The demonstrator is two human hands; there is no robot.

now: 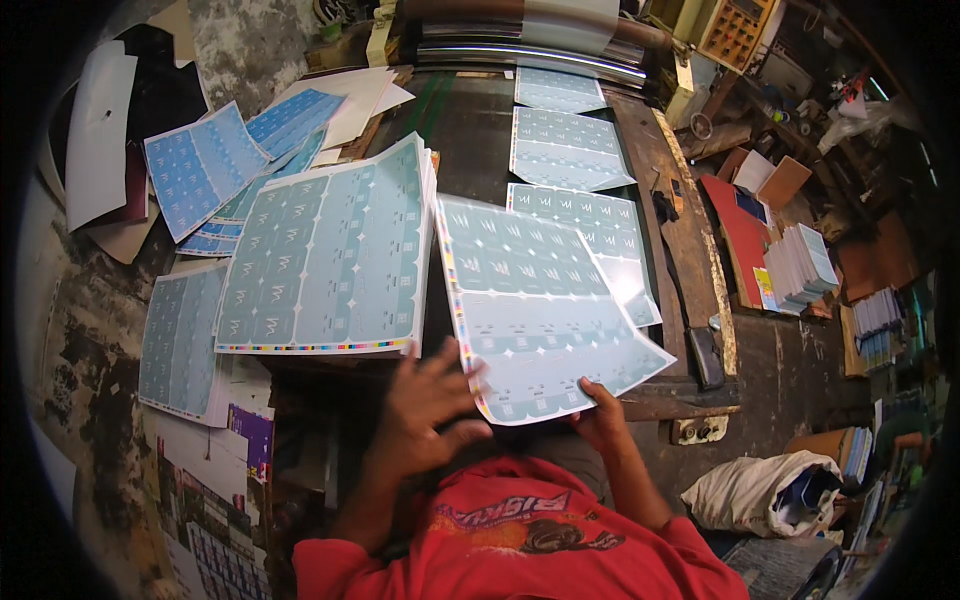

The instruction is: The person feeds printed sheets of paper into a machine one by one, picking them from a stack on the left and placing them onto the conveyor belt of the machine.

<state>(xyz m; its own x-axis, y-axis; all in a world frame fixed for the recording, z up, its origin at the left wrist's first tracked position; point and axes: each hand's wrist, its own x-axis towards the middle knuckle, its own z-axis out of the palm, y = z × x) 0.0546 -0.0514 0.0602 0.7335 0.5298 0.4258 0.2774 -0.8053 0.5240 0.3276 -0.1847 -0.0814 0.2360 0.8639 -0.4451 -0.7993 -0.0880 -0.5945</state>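
Note:
A teal printed sheet [540, 310] with a colour bar along its left edge is tilted up in front of me. My right hand [603, 415] grips its near edge, thumb on top and the fingers hidden beneath. My left hand [425, 410] is beside the sheet's lower left corner, fingers spread and slightly blurred, holding nothing that I can see. Just left of the sheet stands a thick stack of matching printed sheets [320, 260], its far right corner curling up. Similar sheets [575, 210] lie in a row on the dark machine bed beyond.
Metal rollers [530, 55] span the far end of the bed, with a sheet over them. Blue printed sheets [205, 165] and another teal pile [180, 345] lie at the left. A black strap [685, 300] runs along the bed's right side. A white sack [765, 490] sits lower right.

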